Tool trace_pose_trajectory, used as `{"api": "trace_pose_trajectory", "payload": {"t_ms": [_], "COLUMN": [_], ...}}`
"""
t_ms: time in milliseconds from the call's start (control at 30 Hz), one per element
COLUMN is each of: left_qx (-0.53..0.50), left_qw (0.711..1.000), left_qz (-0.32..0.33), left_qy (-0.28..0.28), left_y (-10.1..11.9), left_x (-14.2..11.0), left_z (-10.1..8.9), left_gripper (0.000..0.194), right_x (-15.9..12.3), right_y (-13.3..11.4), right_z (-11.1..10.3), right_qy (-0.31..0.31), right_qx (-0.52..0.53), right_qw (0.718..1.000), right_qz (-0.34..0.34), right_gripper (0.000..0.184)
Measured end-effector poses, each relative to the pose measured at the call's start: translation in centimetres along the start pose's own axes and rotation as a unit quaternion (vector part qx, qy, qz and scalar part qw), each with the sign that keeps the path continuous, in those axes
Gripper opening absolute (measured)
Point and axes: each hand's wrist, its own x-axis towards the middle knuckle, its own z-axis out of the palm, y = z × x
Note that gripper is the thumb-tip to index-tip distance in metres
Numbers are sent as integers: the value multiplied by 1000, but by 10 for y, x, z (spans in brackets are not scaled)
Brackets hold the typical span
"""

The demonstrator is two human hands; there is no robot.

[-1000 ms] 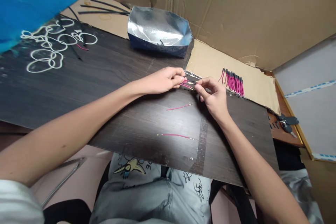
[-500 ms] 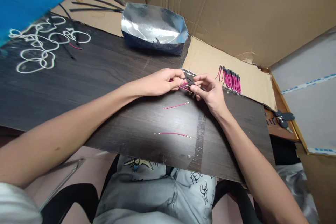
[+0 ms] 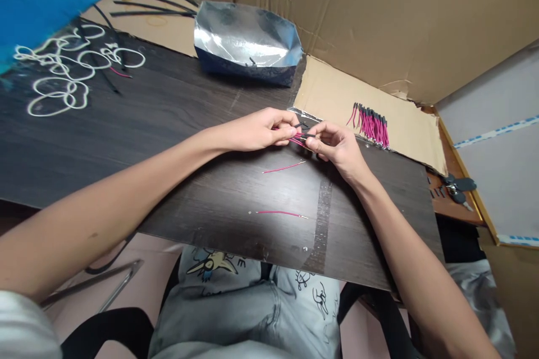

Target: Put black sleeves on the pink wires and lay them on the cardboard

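Pinched in my left hand [image 3: 280, 130] is a small bundle of red wires [image 3: 298, 139], some with black sleeves on their ends. My right hand [image 3: 330, 143] has thumb and forefinger closed on the black-sleeved end of a wire in that bundle. The fingers hide just where the sleeve and wire meet. Below the hands, a loose red wire [image 3: 283, 168] with bare metal ends lies on the dark table. Nearer the table's front edge lies a second red wire [image 3: 281, 213] of the same kind. A few short black sleeves [image 3: 304, 124] show behind the fingers.
A foil-lined box [image 3: 248, 39] with small black pieces stands at the back. To its right, a row of black-sleeved red wires [image 3: 373, 126] rests on a cardboard strip [image 3: 415, 134]. White cord loops [image 3: 63, 61] lie at left; keys [image 3: 458, 188] lie at far right.
My right fingers have moved slightly left and closed in on the sleeved wire end. The left hand keeps its grip on the bundle. The view has shifted slightly.
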Motion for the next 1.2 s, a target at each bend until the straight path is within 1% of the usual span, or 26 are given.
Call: {"api": "trace_pose_trajectory", "payload": {"t_ms": [100, 167, 233, 267, 300, 333, 400, 433, 467, 533, 600, 667, 767, 833, 933, 1067, 1200], "left_qx": [-23, -37, -48, -52, -56, -59, -66, -70, -73, -76, -78, -76, -74, -74, -67, -59, -54], "left_qw": [1000, 999, 998, 998, 998, 997, 997, 996, 996, 995, 995, 994, 992, 991, 991, 992, 992], "left_qz": [-10, -18, -20, -20, -20, -21, -24, -25, -26, -27, -30, -35, -44, -50, -50, -42, -44], "left_qy": [5, 10, 19, 25, 31, 37, 44, 46, 47, 54, 63, 72, 91, 101, 105, 103, 103], "left_y": [2, 3, 3, 2, 2, 1, -1, -2, -3, -4, -5, -5, -4, -3, -2, -1, -1], "left_x": [0, 0, 0, 0, 0, 0, 0, 0, 0, 0, 0, 0, 1, 2, 2, 3, 3], "left_z": [-1, -3, -5, -6, -7, -9, -10, -11, -11, -11, -11, -10, -11, -11, -11, -10, -10], "left_gripper": [17, 17, 16, 16, 16, 16, 17, 18, 18, 19, 19, 20, 21, 21, 21, 26, 23], "right_x": [-1, -1, -2, -2, -3, -2, -2, -1, -1, 0, 0, 0, -1, 0, 1, 2, 2], "right_y": [0, 2, 3, 4, 5, 6, 8, 9, 10, 11, 12, 12, 11, 11, 12, 12, 13], "right_z": [-3, -4, -2, 0, 3, 7, 14, 17, 19, 20, 17, 13, 6, 4, 2, 1, 0], "right_qy": [-2, 14, 49, 64, 74, 81, 82, 79, 79, 80, 88, 96, 85, 75, 70, 72, 73], "right_qx": [-4, -13, -64, -114, -178, -249, -372, -412, -437, -451, -429, -374, -261, -199, -156, -152, -156], "right_qw": [1000, 1000, 996, 990, 978, 960, 915, 897, 886, 879, 888, 912, 954, 971, 979, 981, 980], "right_qz": [9, 5, -24, -49, -77, -104, -135, -137, -136, -133, -138, -137, -119, -111, -109, -99, -100], "right_gripper": [42, 39, 32, 28, 24, 21, 16, 15, 16, 17, 16, 15, 18, 22, 25, 26, 26]}}
